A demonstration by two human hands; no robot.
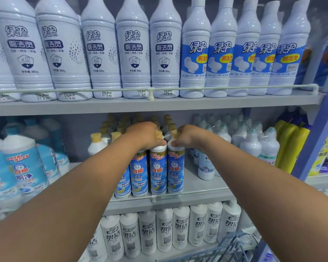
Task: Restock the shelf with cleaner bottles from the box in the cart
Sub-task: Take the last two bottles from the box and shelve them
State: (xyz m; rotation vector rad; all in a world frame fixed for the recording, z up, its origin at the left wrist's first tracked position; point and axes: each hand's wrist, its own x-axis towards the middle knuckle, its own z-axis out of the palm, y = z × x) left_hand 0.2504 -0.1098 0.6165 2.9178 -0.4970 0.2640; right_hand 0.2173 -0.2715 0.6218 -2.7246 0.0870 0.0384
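Observation:
Several blue-labelled cleaner bottles with gold caps stand at the front of the middle shelf (203, 188). My left hand (144, 135) is closed over the top of one cleaner bottle (158, 171). Just to its right, my right hand (186, 136) grips the neck of the neighbouring cleaner bottle (175, 171). Both bottles stand upright behind the shelf's front rail, side by side and touching. More gold-capped bottles fill the rows behind my hands. The box is not in view.
Tall white bottles (133, 48) line the top shelf. Large blue-capped bottles (25, 167) stand to the left, small white bottles (252, 142) and yellow ones (290, 146) to the right. White bottles (165, 229) fill the lower shelf. The cart's wire edge (233, 248) shows at bottom right.

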